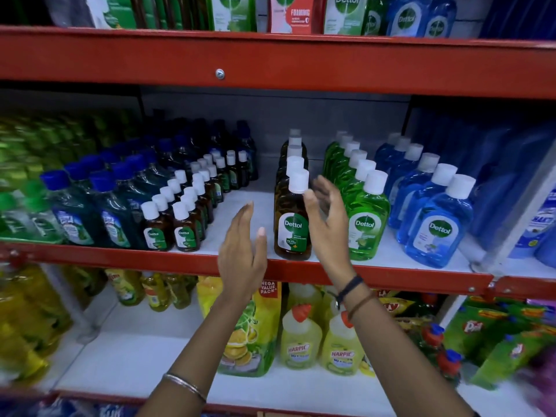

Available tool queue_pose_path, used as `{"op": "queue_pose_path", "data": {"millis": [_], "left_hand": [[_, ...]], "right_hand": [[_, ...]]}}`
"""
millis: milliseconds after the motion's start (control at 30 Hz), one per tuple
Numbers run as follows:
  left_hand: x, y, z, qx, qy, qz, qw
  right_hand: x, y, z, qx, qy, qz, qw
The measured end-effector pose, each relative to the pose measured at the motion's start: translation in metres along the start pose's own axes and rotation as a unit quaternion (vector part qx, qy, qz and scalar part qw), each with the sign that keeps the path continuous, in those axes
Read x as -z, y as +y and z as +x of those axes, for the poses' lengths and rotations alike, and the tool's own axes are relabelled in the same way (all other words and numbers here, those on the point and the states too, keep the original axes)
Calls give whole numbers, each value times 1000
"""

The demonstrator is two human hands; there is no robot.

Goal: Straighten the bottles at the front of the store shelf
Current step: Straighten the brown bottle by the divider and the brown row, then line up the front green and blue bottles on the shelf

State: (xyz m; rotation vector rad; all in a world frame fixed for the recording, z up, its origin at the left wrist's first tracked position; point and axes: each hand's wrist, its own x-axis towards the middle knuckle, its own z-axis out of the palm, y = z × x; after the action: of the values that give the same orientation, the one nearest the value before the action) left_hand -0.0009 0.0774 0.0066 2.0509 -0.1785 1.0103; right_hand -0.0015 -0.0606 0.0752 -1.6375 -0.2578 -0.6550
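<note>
A brown Dettol bottle point(292, 227) with a white cap stands upright at the front of the middle shelf point(391, 275), heading a row of like bottles. My left hand point(242, 251) hovers open just left of it, fingers up, not touching. My right hand point(328, 221) is open on the bottle's right side, thumb close to the neck; contact is unclear. A green Dettol bottle point(365, 224) and a blue one point(436, 233) front the rows to the right. Small brown Dettol bottles point(171, 227) stand in two rows to the left.
Dark green bottles with blue caps point(90, 212) fill the left of the shelf. A bare white gap lies between the small bottles and the brown row. The red shelf above point(270, 61) overhangs. Yellow Harpic bottles point(319, 341) and pouches sit on the shelf below.
</note>
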Motion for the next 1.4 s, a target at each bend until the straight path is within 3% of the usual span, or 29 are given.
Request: {"op": "queue_pose_path", "data": {"millis": [100,267,567,667,733,800,867,933,1000,1100,1233,1400], "left_hand": [[0,22,7,120,-89,-217,965],[2,37,10,129,-161,-240,949],[5,42,5,158,-127,-249,947],[0,45,1,146,-72,-226,961],[-3,57,-7,81,2,-202,976],[-8,74,-19,-12,26,-208,978],[-20,92,-31,-59,-52,-228,970],[-34,108,-36,-25,-178,-245,953],[-47,117,-33,37,-252,-248,935],[-64,122,-19,100,-266,-227,932],[-74,124,-7,113,-261,-234,930],[-71,113,-10,124,-263,-266,919]], "right_hand": [[4,10,-31,-65,5,32,997],[2,23,-45,-125,-22,88,988],[8,22,-34,-139,-52,129,980],[12,18,-39,-120,-29,120,985],[21,16,-46,-68,16,114,991],[37,16,-53,-5,83,106,991],[56,21,-52,34,140,99,985],[75,30,-44,19,164,88,982],[89,38,-32,-29,142,76,987],[105,45,-18,-98,78,83,989],[114,43,-11,-135,2,103,985],[124,40,-8,-165,-36,132,977]]}}
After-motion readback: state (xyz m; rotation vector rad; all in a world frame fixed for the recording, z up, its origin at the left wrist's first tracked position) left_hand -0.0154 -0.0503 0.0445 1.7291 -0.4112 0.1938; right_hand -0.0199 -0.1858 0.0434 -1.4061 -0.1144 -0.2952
